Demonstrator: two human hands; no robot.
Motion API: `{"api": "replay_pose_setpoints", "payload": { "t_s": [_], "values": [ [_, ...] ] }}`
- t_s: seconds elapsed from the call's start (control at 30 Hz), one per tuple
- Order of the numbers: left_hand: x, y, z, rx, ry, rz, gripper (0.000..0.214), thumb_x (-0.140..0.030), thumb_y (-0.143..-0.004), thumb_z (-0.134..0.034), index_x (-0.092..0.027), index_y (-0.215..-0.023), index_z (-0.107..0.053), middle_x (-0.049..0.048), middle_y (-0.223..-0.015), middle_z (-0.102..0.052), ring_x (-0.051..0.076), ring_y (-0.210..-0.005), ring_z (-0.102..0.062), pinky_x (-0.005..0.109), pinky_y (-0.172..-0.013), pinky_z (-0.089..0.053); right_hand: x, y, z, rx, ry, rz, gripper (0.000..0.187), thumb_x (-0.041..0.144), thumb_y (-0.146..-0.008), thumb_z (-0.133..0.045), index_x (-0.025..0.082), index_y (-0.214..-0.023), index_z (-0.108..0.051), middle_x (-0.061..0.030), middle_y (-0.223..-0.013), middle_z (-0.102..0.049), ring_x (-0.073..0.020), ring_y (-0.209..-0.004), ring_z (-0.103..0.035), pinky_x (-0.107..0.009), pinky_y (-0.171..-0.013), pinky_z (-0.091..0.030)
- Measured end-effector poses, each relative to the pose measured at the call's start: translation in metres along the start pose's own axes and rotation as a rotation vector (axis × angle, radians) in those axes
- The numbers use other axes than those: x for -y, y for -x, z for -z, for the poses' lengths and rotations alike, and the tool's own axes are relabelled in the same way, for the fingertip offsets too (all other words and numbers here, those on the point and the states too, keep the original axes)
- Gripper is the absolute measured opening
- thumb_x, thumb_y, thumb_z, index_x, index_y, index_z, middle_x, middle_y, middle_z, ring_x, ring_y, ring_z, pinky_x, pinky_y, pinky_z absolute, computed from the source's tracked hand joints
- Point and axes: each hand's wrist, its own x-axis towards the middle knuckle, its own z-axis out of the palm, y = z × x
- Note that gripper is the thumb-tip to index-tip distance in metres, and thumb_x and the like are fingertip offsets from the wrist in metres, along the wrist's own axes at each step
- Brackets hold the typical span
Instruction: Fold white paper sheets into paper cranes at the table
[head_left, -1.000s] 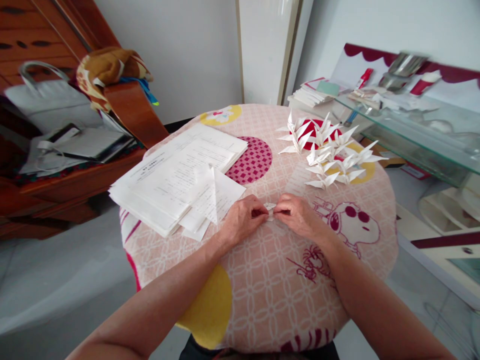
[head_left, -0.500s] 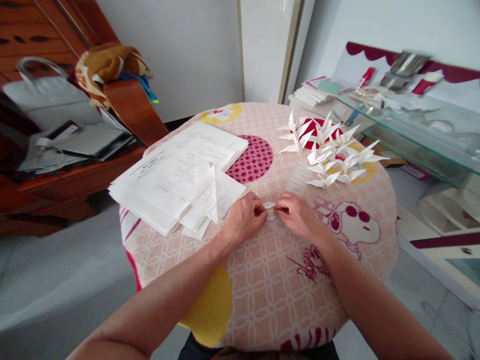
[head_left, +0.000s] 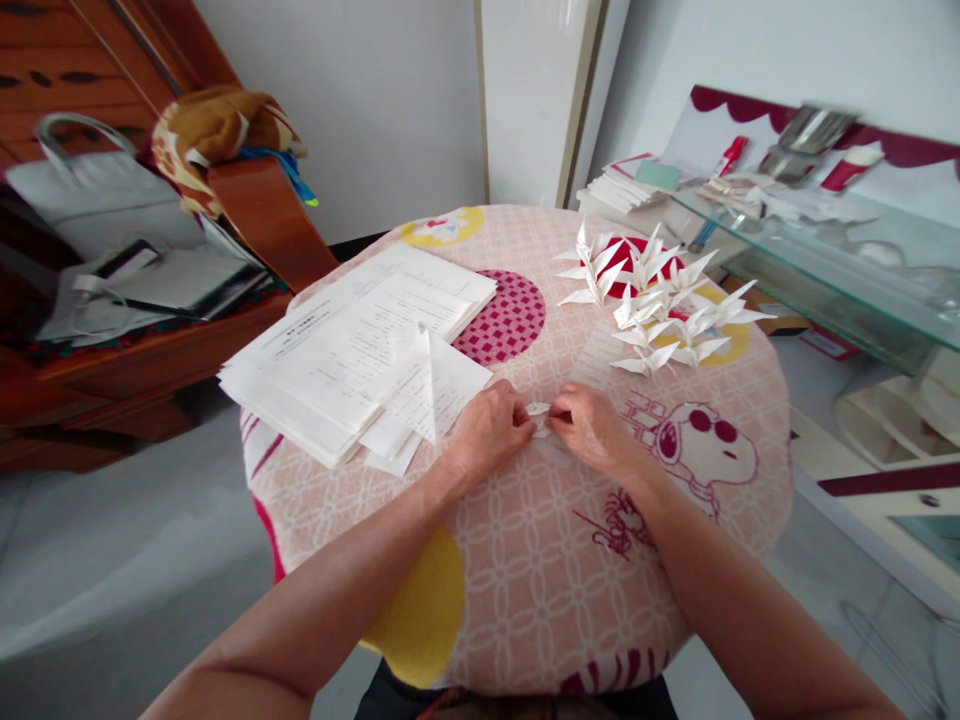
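Note:
Between my hands, at the middle of the table, is a small piece of folded white paper (head_left: pixel 538 410). My left hand (head_left: pixel 495 425) pinches its left side, fingers curled in. On the other side my right hand (head_left: pixel 589 425) has thumb and fingertips closed on its right edge. Much of the paper is hidden behind the fingers. Several white paper cranes (head_left: pixel 652 300) stand in a cluster at the far right of the table. Left of my hands lie loose sheets (head_left: pixel 450 380), one with a crease, partly over a stack of printed paper (head_left: pixel 322 330).
A patterned pink cloth (head_left: pixel 525 560) covers the round table. To the right, a glass shelf (head_left: pixel 825 260) holds papers, metal bowls and a red-and-white container. A wooden bench (head_left: pixel 255 220) at the left carries a grey bag (head_left: pixel 97 190) and a brown cloth (head_left: pixel 217 130).
Both hands stay closed on the folded paper, with only very slight movement. The cranes and the paper stack lie where they were.

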Motion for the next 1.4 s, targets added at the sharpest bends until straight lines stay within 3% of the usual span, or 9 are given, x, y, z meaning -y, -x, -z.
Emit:
{"api": "replay_pose_setpoints", "payload": {
  "t_s": [0.3, 0.57, 0.8, 1.17, 1.4],
  "values": [
    [-0.002, -0.001, -0.001, -0.004, -0.020, 0.034, 0.014, -0.014, -0.074, -0.064, -0.016, -0.061, -0.060, 0.0021, -0.072, -0.059, 0.013, -0.063, -0.053, 0.026, -0.061, -0.041, 0.009, -0.001, 0.001, 0.011, 0.066, -0.051, 0.019, 0.005, -0.078, -0.061, 0.015, -0.063, -0.061, -0.0049, -0.073, -0.060, -0.0156, -0.070, -0.053, -0.028, -0.066, -0.036],
    [0.006, 0.002, -0.004, -0.061, 0.178, 0.008, 0.010, -0.012, -0.071, -0.069, -0.016, -0.074, -0.060, -0.0022, -0.071, -0.059, 0.011, -0.064, -0.055, 0.024, -0.062, -0.041, 0.004, -0.001, -0.002, -0.025, 0.065, -0.010, 0.021, 0.004, -0.077, -0.061, 0.016, -0.060, -0.060, -0.0031, -0.071, -0.058, -0.0139, -0.066, -0.049, -0.027, -0.063, -0.034],
    [0.005, -0.001, -0.005, -0.058, 0.109, 0.004, 0.009, -0.016, -0.071, -0.069, -0.016, -0.075, -0.061, -0.0016, -0.071, -0.060, 0.012, -0.063, -0.054, 0.025, -0.062, -0.040, 0.001, -0.001, -0.004, -0.040, 0.056, -0.003, 0.018, 0.004, -0.076, -0.061, 0.016, -0.063, -0.062, -0.0027, -0.072, -0.060, -0.0138, -0.068, -0.052, -0.026, -0.065, -0.036],
    [0.011, -0.001, -0.006, -0.056, 0.125, -0.082, 0.012, -0.012, -0.068, -0.067, -0.016, -0.077, -0.060, -0.0022, -0.073, -0.058, 0.011, -0.063, -0.055, 0.024, -0.062, -0.042, 0.011, -0.005, -0.001, -0.001, 0.040, -0.175, 0.011, 0.008, -0.070, -0.063, 0.017, -0.065, -0.067, -0.0058, -0.070, -0.069, -0.0171, -0.068, -0.060, -0.027, -0.063, -0.039],
    [0.017, -0.002, 0.000, 0.005, 0.216, -0.112, 0.018, -0.004, -0.066, -0.059, -0.016, -0.079, -0.060, -0.0030, -0.070, -0.060, 0.011, -0.063, -0.060, 0.022, -0.061, -0.047, 0.007, -0.004, 0.001, -0.024, -0.042, -0.184, 0.018, 0.001, -0.065, -0.059, 0.017, -0.063, -0.066, -0.0041, -0.068, -0.070, -0.0166, -0.067, -0.061, -0.026, -0.063, -0.040]
  ]
}}
